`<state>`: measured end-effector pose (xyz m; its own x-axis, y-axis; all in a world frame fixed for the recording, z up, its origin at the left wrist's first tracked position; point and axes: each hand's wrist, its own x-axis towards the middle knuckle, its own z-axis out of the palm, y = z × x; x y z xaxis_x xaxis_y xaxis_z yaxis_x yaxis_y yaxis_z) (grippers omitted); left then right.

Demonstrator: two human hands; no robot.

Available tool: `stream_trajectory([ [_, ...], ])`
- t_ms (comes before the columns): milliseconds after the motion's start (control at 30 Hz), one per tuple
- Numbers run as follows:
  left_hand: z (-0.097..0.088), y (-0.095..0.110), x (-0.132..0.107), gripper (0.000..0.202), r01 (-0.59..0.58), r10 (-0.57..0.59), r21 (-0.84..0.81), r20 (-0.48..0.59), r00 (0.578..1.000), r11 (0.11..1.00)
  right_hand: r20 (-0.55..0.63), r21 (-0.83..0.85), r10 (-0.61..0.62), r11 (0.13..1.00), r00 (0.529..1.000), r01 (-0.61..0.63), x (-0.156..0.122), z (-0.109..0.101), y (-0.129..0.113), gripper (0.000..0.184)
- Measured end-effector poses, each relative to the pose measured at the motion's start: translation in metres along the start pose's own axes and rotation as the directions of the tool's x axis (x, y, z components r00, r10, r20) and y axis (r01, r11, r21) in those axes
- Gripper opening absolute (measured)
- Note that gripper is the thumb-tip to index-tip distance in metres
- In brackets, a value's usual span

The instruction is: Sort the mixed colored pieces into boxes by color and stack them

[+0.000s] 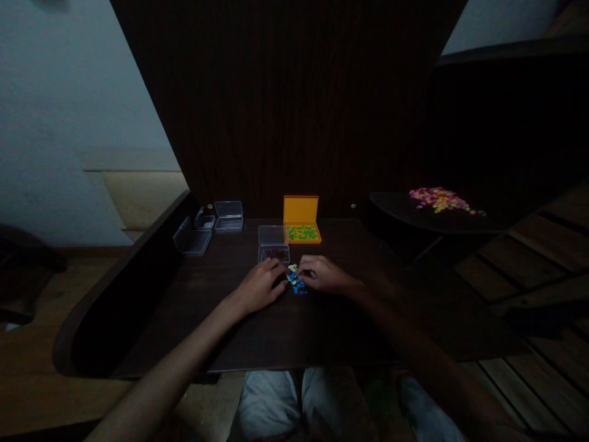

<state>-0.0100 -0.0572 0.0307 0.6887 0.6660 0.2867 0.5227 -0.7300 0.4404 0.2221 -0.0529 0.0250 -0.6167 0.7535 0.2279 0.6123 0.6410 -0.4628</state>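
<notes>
Left hand (260,285), right hand (322,274) — one coloured pile (297,283) between.

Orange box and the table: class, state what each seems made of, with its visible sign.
Orange box: likely plastic, smooth; uniform bright colour, thin upright lid. Table: seems dark wood or veneer, low sheen; faint grain, though dim light leaves it open.

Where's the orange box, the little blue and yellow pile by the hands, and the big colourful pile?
orange box (300,210): head view, on its raised lid.
blue and yellow pile (297,283): head view, middle of the small pieces.
colourful pile (439,199): head view, centre of the heap.
</notes>
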Motion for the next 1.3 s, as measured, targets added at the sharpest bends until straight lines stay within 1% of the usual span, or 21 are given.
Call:
stream_trajectory([
  [67, 0.009, 0.003, 0.005, 0.022, -0.011, 0.01, 0.037, 0.023, 1.0, 0.999, 0.023, -0.041, 0.025, 0.999, 0.999, -0.024, -0.002, 0.001, -0.002, 0.011],
  [167, 0.017, 0.002, 0.009, 0.023, -0.018, 0.016, 0.057, 0.031, 0.999, 0.998, 0.027, -0.055, 0.036, 0.998, 0.999, -0.034, -0.005, 0.003, -0.002, 0.012],
  [467, 0.021, -0.002, 0.01, 0.025, -0.057, 0.056, 0.039, 0.031, 0.998, 0.998, 0.07, -0.082, 0.084, 0.994, 0.994, -0.078, -0.009, -0.003, 0.001, 0.011],
  [667, 0.026, -0.003, 0.012, 0.02, -0.03, 0.03, 0.009, 0.03, 0.999, 1.0, 0.115, -0.077, 0.104, 0.992, 0.988, -0.095, -0.004, -0.007, 0.002, 0.011],
  [833, 0.027, -0.003, 0.011, 0.019, -0.03, 0.03, -0.01, 0.035, 0.999, 1.0, 0.143, -0.091, 0.114, 0.991, 0.983, -0.102, -0.002, -0.008, 0.003, 0.01],
  [967, 0.025, 0.001, 0.011, 0.023, -0.039, 0.04, -0.033, 0.048, 0.998, 0.999, 0.149, -0.099, 0.122, 0.989, 0.981, -0.108, -0.003, -0.01, 0.001, 0.01],
  [1067, 0.025, 0.003, 0.012, 0.022, -0.047, 0.048, -0.023, 0.066, 0.997, 0.999, 0.159, -0.092, 0.128, 0.989, 0.979, -0.115, -0.003, -0.011, 0.0, 0.011],
  [1200, 0.023, 0.005, 0.012, 0.016, -0.052, 0.052, -0.007, 0.066, 0.996, 0.999, 0.155, -0.08, 0.111, 0.992, 0.982, -0.099, -0.002, -0.014, 0.002, 0.012],
  [1300, 0.019, 0.004, 0.012, 0.014, -0.056, 0.057, -0.029, 0.035, 0.998, 0.998, 0.116, -0.045, 0.073, 0.997, 0.991, -0.069, 0.003, -0.015, 0.004, 0.012],
])
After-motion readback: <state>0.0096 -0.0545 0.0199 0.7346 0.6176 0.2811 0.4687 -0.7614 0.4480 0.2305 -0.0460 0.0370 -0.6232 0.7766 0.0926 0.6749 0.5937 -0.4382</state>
